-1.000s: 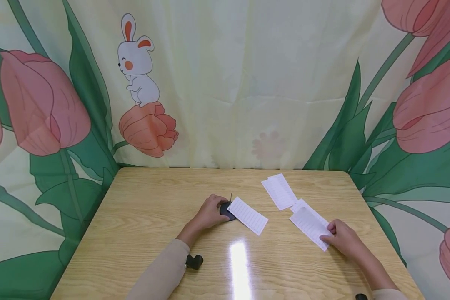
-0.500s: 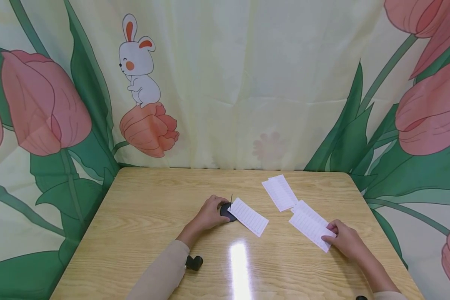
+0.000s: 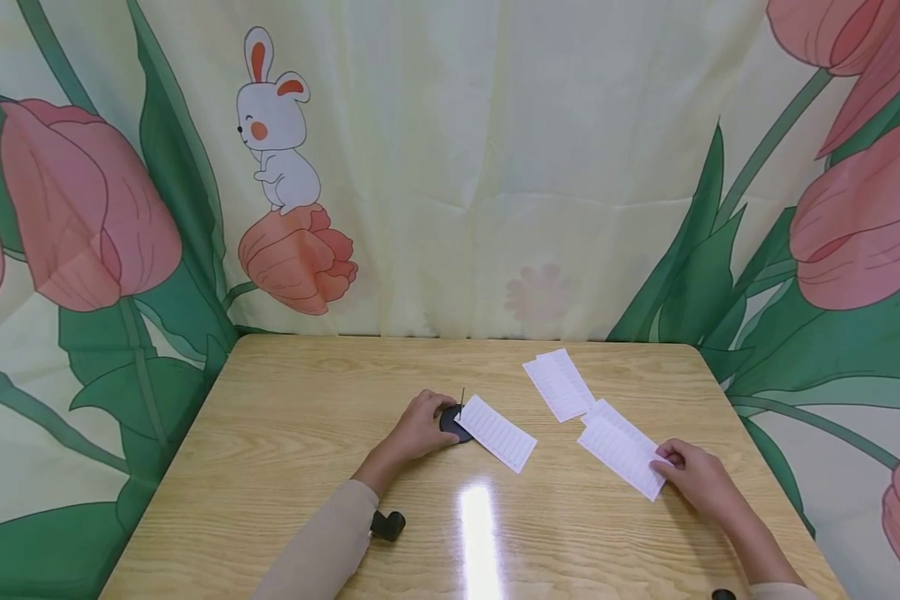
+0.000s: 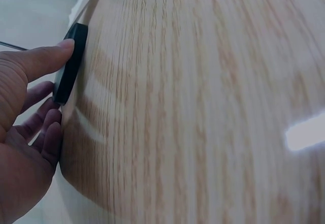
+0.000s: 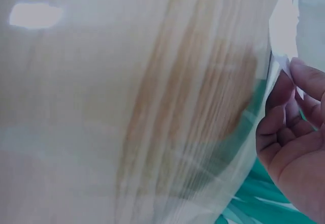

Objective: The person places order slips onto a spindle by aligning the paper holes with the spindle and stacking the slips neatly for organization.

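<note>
In the head view my left hand [image 3: 420, 427] holds the round black base [image 3: 453, 423] of a paper spike, thumb on one side and fingers on the other. Its thin spike [image 3: 462, 402] stands upright. A lined paper slip [image 3: 498, 433] has its upper-left corner at the spike; whether it is pierced is too small to tell. On the right, my right hand [image 3: 693, 477] pinches the lower-right end of another printed slip [image 3: 621, 457] between thumb and fingers. The right wrist view shows the pinched paper [image 5: 284, 33] edge-on. In the left wrist view my thumb presses the base's rim [image 4: 71, 64].
Several more slips [image 3: 558, 383] lie overlapping at the back right of the wooden table [image 3: 307, 400]. One slip [image 3: 622, 422] lies partly under the pinched one. A printed curtain [image 3: 435, 167] hangs behind the table's far edge. Light glares [image 3: 480, 533] off the tabletop near the front.
The fingers of my right hand have shifted slightly on the slip's end, and the slip has turned a little. My left hand and the paper spike have stayed in place.
</note>
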The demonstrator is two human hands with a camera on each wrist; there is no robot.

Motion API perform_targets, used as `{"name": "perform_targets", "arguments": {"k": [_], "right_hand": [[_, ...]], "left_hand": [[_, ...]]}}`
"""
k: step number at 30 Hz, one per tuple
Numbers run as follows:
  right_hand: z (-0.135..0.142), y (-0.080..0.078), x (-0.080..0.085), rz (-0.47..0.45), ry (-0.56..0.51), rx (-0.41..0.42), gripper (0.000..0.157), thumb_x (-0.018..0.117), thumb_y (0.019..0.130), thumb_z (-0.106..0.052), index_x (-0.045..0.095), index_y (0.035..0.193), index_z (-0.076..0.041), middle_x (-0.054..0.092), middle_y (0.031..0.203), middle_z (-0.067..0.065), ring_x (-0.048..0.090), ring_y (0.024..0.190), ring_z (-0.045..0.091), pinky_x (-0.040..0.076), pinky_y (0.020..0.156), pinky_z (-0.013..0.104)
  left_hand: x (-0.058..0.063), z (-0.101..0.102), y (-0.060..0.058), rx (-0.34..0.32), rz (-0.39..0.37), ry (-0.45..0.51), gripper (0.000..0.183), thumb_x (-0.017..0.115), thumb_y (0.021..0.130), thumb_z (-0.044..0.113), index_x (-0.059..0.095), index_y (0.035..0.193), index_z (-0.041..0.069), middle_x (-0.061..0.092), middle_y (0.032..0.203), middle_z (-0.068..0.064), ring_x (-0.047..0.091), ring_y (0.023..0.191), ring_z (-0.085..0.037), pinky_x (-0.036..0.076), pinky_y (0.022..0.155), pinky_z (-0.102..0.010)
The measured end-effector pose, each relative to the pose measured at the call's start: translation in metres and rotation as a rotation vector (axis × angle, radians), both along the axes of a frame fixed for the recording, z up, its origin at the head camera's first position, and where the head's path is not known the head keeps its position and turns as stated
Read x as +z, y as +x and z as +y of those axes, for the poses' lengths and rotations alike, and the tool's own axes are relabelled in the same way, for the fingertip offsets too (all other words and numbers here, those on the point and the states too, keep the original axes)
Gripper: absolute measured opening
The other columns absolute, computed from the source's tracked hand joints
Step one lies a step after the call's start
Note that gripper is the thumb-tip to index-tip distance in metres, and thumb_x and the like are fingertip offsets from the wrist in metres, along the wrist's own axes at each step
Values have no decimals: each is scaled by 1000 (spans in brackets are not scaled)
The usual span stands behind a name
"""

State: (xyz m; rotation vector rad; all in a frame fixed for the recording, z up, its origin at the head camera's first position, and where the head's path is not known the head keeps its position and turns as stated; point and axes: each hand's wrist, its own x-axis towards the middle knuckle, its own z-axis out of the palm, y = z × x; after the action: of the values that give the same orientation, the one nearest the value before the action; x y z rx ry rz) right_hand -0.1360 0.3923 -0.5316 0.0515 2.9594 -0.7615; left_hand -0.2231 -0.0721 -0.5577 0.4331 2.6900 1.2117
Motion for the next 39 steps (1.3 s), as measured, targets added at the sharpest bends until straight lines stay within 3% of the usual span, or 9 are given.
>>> {"name": "perform_targets", "arguments": {"k": [15,24,39], "right_hand": [[10,-5,22,12,-46,-6,21,67,102,-19,68,109,1,70,97,8,58,85,18,47,67,21],[6,-10,35,37,-106,4,25,66,103,-21,67,112,2,70,100,10,60,82,11,51,67,20],[-14,-27,52,47,-183,18,33,64,104,-28,65,117,2,71,106,14,68,91,21,53,71,18]], "left_hand": [[1,1,2,-23,1,18,58,90,80,17,66,132,7,58,122,-8,54,108,-21,48,97,-40],[1,1,2,0,-15,16,58,90,81,18,66,133,9,58,122,-6,54,109,-20,48,97,-40],[-1,0,0,-6,-9,8,58,90,80,20,66,132,9,58,120,-6,52,104,-18,47,93,-38]]}}
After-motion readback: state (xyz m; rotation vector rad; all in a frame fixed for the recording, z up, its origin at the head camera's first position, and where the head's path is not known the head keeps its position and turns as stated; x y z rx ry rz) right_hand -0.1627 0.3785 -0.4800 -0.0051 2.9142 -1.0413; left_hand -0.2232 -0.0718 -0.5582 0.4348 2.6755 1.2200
